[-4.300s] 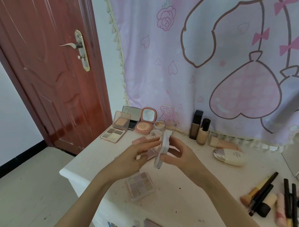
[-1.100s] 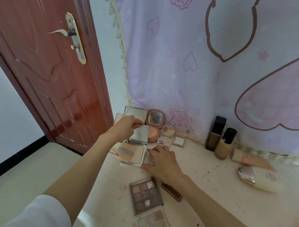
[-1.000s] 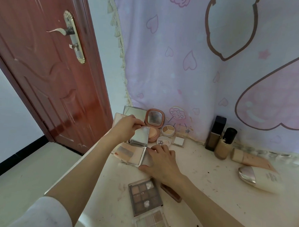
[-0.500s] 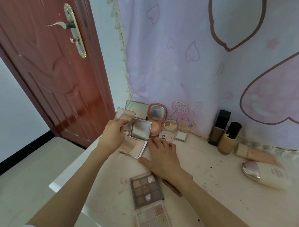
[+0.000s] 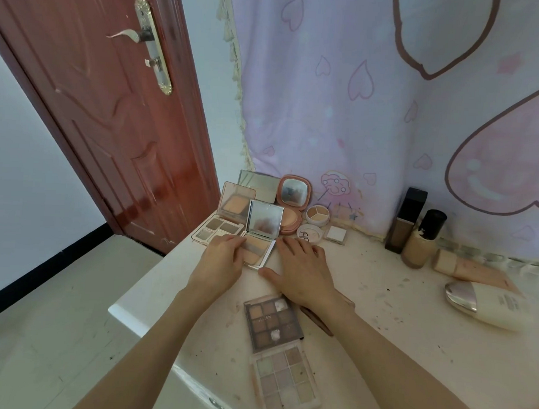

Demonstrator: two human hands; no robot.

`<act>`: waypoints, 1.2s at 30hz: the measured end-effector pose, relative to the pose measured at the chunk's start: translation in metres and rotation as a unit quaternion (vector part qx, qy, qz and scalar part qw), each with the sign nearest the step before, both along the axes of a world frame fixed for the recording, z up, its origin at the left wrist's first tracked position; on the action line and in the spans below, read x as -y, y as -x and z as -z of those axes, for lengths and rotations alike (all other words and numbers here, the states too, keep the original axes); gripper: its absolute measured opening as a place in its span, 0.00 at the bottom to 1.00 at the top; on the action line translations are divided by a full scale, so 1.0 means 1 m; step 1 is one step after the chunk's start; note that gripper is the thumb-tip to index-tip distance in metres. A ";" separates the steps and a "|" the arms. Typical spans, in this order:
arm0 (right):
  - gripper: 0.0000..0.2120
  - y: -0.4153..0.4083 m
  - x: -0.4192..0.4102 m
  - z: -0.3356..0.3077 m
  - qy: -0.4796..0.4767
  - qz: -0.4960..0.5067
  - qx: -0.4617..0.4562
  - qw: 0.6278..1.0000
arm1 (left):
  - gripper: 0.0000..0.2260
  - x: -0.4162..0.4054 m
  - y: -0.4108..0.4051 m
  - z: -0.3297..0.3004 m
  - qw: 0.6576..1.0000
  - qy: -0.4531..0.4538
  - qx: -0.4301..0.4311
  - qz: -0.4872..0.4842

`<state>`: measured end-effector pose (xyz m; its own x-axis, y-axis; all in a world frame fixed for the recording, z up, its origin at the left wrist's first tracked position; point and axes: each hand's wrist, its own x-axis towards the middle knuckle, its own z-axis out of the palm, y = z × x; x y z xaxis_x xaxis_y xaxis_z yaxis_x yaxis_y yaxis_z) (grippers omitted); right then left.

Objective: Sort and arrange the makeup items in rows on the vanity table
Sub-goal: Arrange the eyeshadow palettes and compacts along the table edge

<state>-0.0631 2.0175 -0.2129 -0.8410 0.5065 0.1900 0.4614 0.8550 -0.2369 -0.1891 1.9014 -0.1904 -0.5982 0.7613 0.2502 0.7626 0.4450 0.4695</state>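
Makeup is laid out on the white tabletop (image 5: 381, 305), largest bits first: two nine-pan palettes (image 5: 272, 322) near the front edge, then the open mirrored compact (image 5: 262, 235) at the back left, just in front of other open compacts. It's touched on its left side by the left hand (image 5: 221, 261), fingers relaxed. The right hand (image 5: 302, 270) is laid flat beside it, fingers straight, nothing gripped.
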 end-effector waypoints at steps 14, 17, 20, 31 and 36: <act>0.31 0.003 0.002 0.003 -0.014 0.019 -0.014 1.000 | 0.17 0.003 -0.007 0.009 0.985 0.118 -0.127 0.017; 0.30 0.003 0.002 0.004 -0.012 0.019 -0.012 1.000 | 0.18 0.003 -0.008 0.009 0.981 0.139 -0.135 0.013; 0.29 0.003 0.002 0.004 -0.015 0.021 -0.011 1.000 | 0.20 0.003 -0.009 0.009 0.978 0.153 -0.139 0.011; 0.20 0.002 0.001 -0.003 0.045 0.015 -0.062 0.997 | 0.25 0.017 -0.015 0.015 0.982 0.133 -0.133 0.037; 0.13 -0.015 -0.005 -0.024 0.222 0.071 -0.239 0.943 | 0.23 0.016 -0.019 0.007 0.979 0.157 -0.123 0.034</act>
